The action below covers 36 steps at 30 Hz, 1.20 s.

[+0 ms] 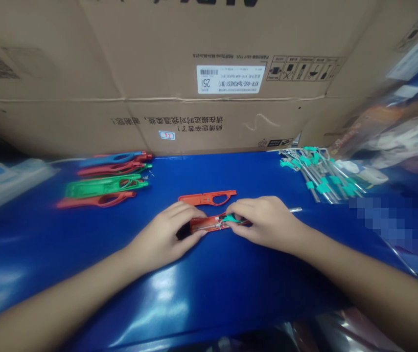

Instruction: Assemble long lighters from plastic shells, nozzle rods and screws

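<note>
1. Two hands meet at frame centre on one red shell [209,224], which is low over the blue table [201,283]; I can't tell whether it touches the table.
2. Look: the red shell is a flat, slim, elongated piece of red-orange plastic with its open side up. There is a black bit [183,231] at its left end. A teal piece [231,219] sits in it right of middle.
3. A metal rod [295,210] sticks out from under the right hand, with its bare tip toward the right of the frame.
4. Axis: the long axis runs left-right across the frame, tilted slightly, with the right end a touch higher. The rod continues the same line, pointing right and slightly up-frame.
5. Left hand [165,234]: the fingers are curled over the shell's left end with the thumb below, gripping it.
6. Right hand [267,222]: closed over the right end, with its fingertips pinched on the teal piece. The palm hides the rest of that end.
7. One spare red shell [207,197] lies just above the held one, roughly parallel and not touching it.
8. Upper left: a stack of shells [108,181] in blue, red and green, all lying left-right.
9. Upper right: a pile of rods [319,173] with teal fittings, loosely fanned.
10. Behind: a cardboard box [157,73] spans the top of the frame, with a white label [230,79] upside down.
</note>
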Each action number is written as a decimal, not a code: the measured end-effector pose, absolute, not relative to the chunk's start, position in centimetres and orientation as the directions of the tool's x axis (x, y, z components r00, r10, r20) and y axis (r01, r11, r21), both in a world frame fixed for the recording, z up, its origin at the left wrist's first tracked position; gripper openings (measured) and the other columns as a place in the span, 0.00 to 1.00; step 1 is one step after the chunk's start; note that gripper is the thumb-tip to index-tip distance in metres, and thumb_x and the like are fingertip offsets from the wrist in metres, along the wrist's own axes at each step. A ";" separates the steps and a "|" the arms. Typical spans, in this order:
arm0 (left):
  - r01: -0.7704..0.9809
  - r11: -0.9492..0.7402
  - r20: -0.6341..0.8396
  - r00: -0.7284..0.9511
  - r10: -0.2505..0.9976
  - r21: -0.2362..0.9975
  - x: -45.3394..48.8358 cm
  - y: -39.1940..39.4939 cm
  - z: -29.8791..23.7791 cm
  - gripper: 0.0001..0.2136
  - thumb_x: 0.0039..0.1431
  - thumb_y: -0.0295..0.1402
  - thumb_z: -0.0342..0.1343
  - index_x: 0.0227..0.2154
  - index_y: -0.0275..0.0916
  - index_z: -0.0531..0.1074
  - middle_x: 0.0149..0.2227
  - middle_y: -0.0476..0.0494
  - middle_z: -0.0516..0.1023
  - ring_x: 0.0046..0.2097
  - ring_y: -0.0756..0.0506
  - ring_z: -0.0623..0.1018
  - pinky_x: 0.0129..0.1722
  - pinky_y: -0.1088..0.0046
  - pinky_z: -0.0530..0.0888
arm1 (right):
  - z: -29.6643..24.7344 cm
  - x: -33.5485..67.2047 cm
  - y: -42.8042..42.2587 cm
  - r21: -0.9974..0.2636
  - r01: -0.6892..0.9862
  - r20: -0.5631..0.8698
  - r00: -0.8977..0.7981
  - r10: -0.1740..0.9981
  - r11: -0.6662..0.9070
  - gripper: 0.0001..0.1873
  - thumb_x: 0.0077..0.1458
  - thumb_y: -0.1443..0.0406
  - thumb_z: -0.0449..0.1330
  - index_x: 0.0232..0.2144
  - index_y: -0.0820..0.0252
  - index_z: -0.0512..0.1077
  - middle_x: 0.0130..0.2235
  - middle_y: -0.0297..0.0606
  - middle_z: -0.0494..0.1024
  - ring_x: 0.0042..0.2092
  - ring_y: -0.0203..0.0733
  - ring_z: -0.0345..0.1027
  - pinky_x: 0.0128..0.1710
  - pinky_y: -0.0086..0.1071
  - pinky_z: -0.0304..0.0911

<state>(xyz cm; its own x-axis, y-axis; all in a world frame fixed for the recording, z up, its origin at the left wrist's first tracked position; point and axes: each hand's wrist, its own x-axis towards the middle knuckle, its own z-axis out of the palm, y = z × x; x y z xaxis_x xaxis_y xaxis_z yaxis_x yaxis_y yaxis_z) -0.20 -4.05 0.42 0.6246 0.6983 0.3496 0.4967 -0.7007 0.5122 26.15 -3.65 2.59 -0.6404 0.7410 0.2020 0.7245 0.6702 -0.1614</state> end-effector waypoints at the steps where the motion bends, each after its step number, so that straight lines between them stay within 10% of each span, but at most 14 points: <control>1: 0.499 -0.697 0.347 0.622 0.702 0.515 -0.2 -4.1 0.4 0.10 0.65 0.33 0.58 0.47 0.40 0.73 0.43 0.44 0.80 0.45 0.44 0.77 0.46 0.67 0.75 | 2.7 26.2 -3.6 -0.184 0.718 0.196 -0.643 0.740 0.672 0.06 0.62 0.62 0.60 0.39 0.55 0.77 0.35 0.29 0.83 0.34 0.37 0.76 0.28 0.32 0.52; 19: 0.505 -0.729 0.416 0.603 0.681 0.462 -0.8 -3.5 0.8 0.17 0.62 0.37 0.62 0.52 0.40 0.72 0.48 0.42 0.80 0.49 0.43 0.78 0.50 0.65 0.76 | 3.0 26.6 -2.8 -0.457 0.721 0.256 -0.455 0.853 0.521 0.05 0.59 0.63 0.62 0.35 0.56 0.77 0.32 0.31 0.79 0.29 0.33 0.68 0.29 0.28 0.58; 27: 0.613 -0.715 0.400 0.595 0.698 0.336 -2.6 -1.1 1.5 0.10 0.64 0.34 0.56 0.45 0.39 0.77 0.45 0.40 0.80 0.47 0.41 0.77 0.49 0.61 0.74 | 3.2 28.6 -0.7 -0.374 0.648 0.386 -0.543 0.746 0.664 0.09 0.62 0.68 0.55 0.41 0.59 0.76 0.42 0.43 0.78 0.44 0.46 0.70 0.46 0.40 0.66; 36: 0.604 -0.689 0.357 0.589 0.725 0.401 -2.5 -0.6 0.4 0.11 0.68 0.36 0.53 0.45 0.38 0.77 0.47 0.39 0.78 0.49 0.41 0.77 0.51 0.62 0.74 | 5.0 29.3 -1.8 -0.479 0.523 0.090 -0.770 0.632 0.705 0.16 0.55 0.70 0.62 0.47 0.58 0.74 0.42 0.38 0.77 0.43 0.41 0.70 0.46 0.36 0.66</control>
<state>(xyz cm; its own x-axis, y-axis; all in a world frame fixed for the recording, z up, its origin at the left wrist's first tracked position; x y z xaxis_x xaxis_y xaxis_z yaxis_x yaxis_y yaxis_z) -2.54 -0.60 0.37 0.5890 0.7249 0.3572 0.6044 -0.6886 0.4007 29.31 -1.79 4.99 -0.7697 0.6320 0.0902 0.5230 0.7052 -0.4787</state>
